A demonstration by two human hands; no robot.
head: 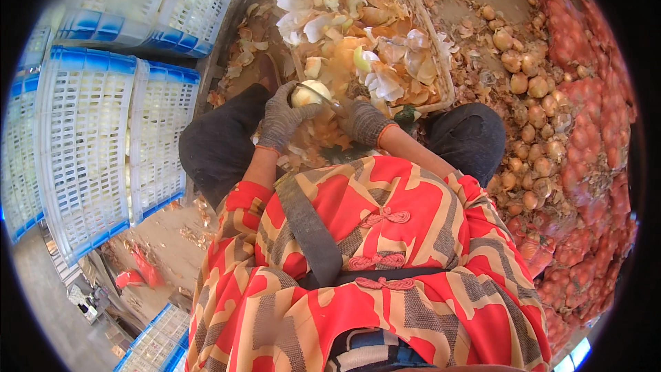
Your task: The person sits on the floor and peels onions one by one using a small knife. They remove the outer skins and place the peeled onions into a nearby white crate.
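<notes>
Over the near end of a basket [449, 94] heaped with onion skins, my gloved left hand [283, 118] grips a pale peeled onion [310, 94]. My right hand [364, 122], also in a grey knit glove, is closed around a knife. Its thin blade [321, 94] lies across the onion's upper right side. The knife's handle is mostly hidden inside the right glove. Papery skins and white outer layers [382, 82] fill the basket beyond my hands.
White plastic crates with blue rims [88, 139] are stacked on the left, with pale contents. Unpeeled onions [537, 113] lie on the ground to the right, beside red mesh sacks [594, 124] full of onions. Loose skins litter the floor [181, 237].
</notes>
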